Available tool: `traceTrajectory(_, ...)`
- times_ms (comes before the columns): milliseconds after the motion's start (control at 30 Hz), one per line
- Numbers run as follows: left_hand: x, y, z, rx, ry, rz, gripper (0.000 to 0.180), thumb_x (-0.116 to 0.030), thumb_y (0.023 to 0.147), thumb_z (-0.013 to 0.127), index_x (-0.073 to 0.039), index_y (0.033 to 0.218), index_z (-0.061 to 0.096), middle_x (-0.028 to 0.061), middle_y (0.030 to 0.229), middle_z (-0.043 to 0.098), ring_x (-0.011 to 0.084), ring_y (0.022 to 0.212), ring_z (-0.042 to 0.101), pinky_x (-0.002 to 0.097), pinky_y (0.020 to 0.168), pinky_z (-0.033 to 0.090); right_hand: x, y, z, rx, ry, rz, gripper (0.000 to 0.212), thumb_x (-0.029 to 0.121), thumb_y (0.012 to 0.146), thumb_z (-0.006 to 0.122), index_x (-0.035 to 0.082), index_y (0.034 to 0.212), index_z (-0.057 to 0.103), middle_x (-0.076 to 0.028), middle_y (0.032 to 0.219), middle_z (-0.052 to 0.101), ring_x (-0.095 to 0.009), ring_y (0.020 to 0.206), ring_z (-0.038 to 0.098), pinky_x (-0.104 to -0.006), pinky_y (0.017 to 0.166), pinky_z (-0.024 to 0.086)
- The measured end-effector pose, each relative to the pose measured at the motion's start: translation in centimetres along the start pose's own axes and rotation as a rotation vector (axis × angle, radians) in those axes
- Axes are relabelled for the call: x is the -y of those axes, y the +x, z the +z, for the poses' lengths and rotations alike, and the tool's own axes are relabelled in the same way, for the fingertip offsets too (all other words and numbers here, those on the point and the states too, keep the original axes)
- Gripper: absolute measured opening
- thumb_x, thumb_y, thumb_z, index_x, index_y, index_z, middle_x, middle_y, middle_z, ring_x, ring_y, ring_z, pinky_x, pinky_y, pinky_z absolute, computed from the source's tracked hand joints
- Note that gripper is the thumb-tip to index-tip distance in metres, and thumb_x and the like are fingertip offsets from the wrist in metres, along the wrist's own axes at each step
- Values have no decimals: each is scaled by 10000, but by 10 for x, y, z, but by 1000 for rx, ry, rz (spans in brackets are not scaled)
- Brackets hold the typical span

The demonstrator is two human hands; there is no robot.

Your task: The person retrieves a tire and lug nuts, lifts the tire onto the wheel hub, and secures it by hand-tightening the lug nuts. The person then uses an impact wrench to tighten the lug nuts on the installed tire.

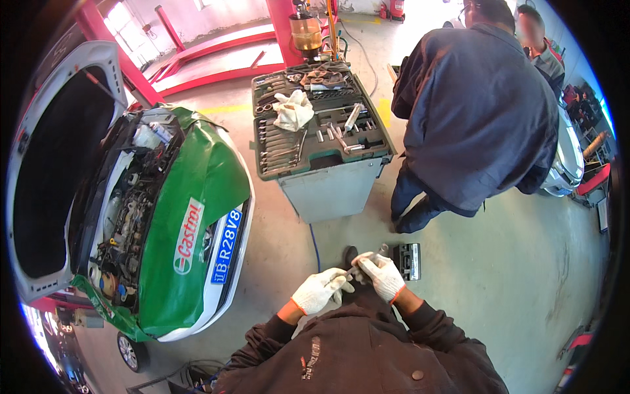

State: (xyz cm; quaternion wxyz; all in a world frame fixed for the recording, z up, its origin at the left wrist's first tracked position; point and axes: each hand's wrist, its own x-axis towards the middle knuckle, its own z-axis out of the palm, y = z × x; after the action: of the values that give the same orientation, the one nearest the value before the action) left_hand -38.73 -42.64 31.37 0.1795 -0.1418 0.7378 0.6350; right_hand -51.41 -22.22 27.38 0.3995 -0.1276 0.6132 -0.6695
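Garage workshop with grey concrete floor point(512, 276), white car with raised bonnet and green cover point(197, 197), grey tool trolley point(321, 131), white-gloved left hand point(319, 289) and right hand point(382, 276), fingers pinching slim metal wrench point(367, 261) between them at chest level.

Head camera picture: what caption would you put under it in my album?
Two gloved hands, left and right, hold a metal tool beside a tool cart and an open-hooded car.

slim metal tool point(369, 259), tilted, in gloved hands
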Motion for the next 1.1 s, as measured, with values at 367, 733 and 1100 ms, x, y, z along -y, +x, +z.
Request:
traceTrajectory(367,13,286,-238,-743,1019,62,569,-351,1045,619,-28,1510,565,210,1634,483,424,1524,399,540,1279,281,154,362,-140,-103,744,75,157,260,1126,551,113,1147,602,-78,913,682,-257,765,658,-451,788,595)
traceTrajectory(733,36,336,-285,-465,1249,27,847,-508,1008,569,24,1642,387,234,1738,327,510,1596,246,642,1311,122,250,495,-227,-457,1022,-403,432,-15,1069,409,121,1474,473,-172,1341,670,-390,1185,698,-569,1032,592)
traceTrajectory(1100,41,343,-298,-364,1217,17,923,-622,990,504,44,1622,413,245,1737,315,555,1600,175,678,1301,84,250,542,-372,-841,918,-385,246,136,1141,478,190,1376,528,-106,1234,689,-342,1084,729,-498,882,658)
